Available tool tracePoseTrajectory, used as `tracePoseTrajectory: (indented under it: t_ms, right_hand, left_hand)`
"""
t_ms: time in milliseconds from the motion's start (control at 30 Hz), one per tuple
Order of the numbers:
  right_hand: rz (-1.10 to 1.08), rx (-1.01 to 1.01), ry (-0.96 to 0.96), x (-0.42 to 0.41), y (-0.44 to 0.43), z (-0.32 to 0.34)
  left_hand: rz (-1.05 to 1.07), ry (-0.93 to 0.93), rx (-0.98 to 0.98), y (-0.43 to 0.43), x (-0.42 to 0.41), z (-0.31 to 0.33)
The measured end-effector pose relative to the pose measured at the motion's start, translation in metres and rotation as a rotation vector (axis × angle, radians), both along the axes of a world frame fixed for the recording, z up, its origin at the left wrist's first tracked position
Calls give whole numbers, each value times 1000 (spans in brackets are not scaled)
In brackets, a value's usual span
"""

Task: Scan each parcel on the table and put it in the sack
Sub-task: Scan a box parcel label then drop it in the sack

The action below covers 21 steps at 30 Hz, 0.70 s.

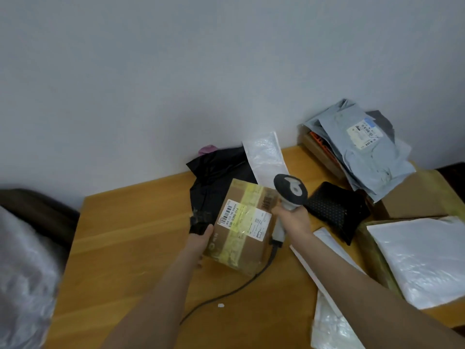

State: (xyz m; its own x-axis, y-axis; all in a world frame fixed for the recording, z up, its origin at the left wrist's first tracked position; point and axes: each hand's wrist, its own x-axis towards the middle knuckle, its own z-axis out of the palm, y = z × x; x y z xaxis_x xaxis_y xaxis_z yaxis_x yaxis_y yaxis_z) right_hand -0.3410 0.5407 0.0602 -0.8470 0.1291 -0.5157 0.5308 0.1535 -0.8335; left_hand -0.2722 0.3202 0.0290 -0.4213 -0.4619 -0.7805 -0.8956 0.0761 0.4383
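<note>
A brown cardboard parcel (241,227) with yellow tape and a white barcode label sits tilted on the wooden table (130,248). My left hand (201,241) grips its left edge. My right hand (293,219) holds the grey handheld scanner (289,192) by its handle, its head just right of the parcel's top. The scanner's black cable (226,295) trails across the table toward me. A white woven sack (22,280) shows at the far left edge.
A black mailer bag (216,177) lies behind the parcel, with a white bubble mailer (266,154) beside it. A black dotted pouch (334,210), grey poly mailers (362,152) piled on boxes and more white mailers (422,255) crowd the right side.
</note>
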Motion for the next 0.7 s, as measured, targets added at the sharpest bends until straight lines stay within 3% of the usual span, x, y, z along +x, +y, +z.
tracePoseTrajectory:
  t_ms: [67,167,267,367,700]
  right_hand:
    - [93,37,47,-16,-6,7]
    - [217,88,84,-31,-18,4]
    - [311,160,46,-34,-22,-6]
    - [261,252,37,-26,-23,-11]
    - [200,165,-23,-9,-22,-14]
  left_hand:
    - [6,-91,120,-2,8,3]
    - [45,-37,122,-7,0,4]
    - [235,157,101,-17,-12,7]
    - [444,386,189,-31,-16,4]
    - [171,286,206,-15,-11,-3]
